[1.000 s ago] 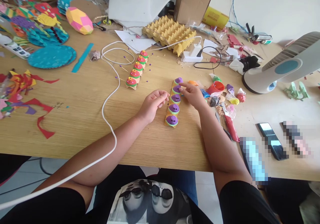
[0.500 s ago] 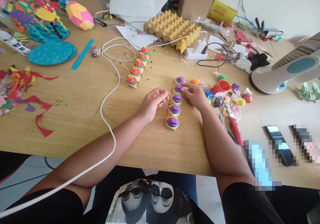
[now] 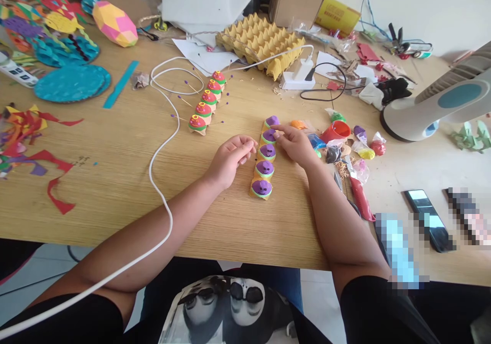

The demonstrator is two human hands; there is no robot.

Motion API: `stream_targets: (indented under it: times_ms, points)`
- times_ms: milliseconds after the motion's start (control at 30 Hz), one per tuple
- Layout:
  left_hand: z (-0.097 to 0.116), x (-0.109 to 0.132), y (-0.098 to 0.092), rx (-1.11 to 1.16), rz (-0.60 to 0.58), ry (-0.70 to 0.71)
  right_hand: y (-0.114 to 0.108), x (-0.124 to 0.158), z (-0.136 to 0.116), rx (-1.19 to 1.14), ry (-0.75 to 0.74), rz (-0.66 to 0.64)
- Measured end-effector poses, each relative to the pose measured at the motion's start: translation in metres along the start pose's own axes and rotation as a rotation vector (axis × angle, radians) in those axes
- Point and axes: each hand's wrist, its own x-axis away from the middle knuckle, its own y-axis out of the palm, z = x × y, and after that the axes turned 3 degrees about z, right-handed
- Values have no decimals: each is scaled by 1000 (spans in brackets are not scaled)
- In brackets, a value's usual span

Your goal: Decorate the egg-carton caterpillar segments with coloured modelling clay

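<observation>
A row of egg-carton cups (image 3: 253, 186) lies lengthwise on the table in front of me, each cup topped with a purple clay dome (image 3: 264, 168). The nearer domes carry small dark eyes, a mouth and a pale green rim. My right hand (image 3: 294, 147) reaches in from the right, index finger stretched over the second dome from the far end, thumb apart below it. Left of the row, my left hand (image 3: 233, 158) is closed in a pinch, its fingertips beside the cups; what they hold, if anything, is too small to name.
Further left stands a red-and-green clay caterpillar (image 3: 203, 109) with pins in its sides. Behind are a yellow egg tray (image 3: 261, 42) and a power strip (image 3: 297, 81). Bagged clay, a red cup (image 3: 336, 131) and a red-handled knife (image 3: 361, 199) lie right. A white cable (image 3: 151, 172) crosses my left arm.
The view has shifted slightly, moving the table's contents a little left. My right index finger reaches slightly further over the second purple dome. The left hand keeps its pinch.
</observation>
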Motion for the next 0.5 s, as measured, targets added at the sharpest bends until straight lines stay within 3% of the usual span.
stream_targets:
  times_ms: [500]
  points:
    - [1,1,2,-16,8,-9,1,1,-6,-22,59,-5]
